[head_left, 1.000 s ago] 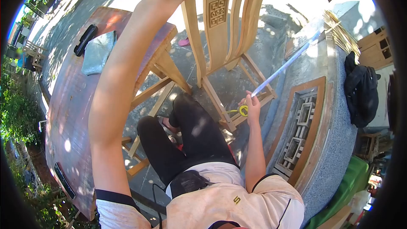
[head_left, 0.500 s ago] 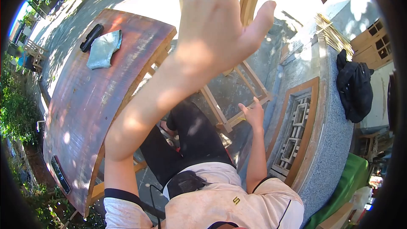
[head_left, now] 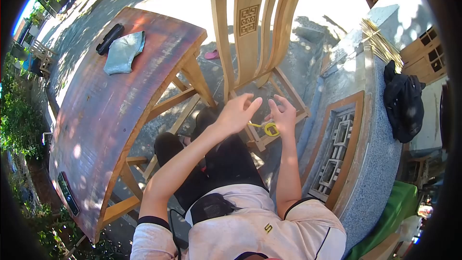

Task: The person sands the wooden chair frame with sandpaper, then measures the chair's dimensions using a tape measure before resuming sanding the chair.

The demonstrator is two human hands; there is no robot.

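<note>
My left hand (head_left: 236, 114) is above my lap, thumb out and fingers loosely bent, with nothing visible in it. Close on its right is my right hand (head_left: 285, 117), its thumb and forefinger raised and apart. A round yellow tape measure (head_left: 272, 129) sits against the lower palm side of the right hand, apparently held by the lower fingers, which are partly hidden. A short yellow strip sticks out from it to the left. Beyond both hands stands a pale wooden chair (head_left: 231, 33) with a slatted back and a carved square panel (head_left: 249, 20).
At left is a worn wooden table (head_left: 110, 110) bearing a folded pale cloth (head_left: 124, 55), a dark case (head_left: 109, 39) and a phone (head_left: 69, 193). A stone ledge (head_left: 370, 183) runs along the right, with a black bag (head_left: 403, 101). A pink slipper (head_left: 211, 55) lies on the ground.
My left hand has dropped from high in front of the chair back to beside the right hand. The right hand has risen slightly, and the tape measure shows more fully.
</note>
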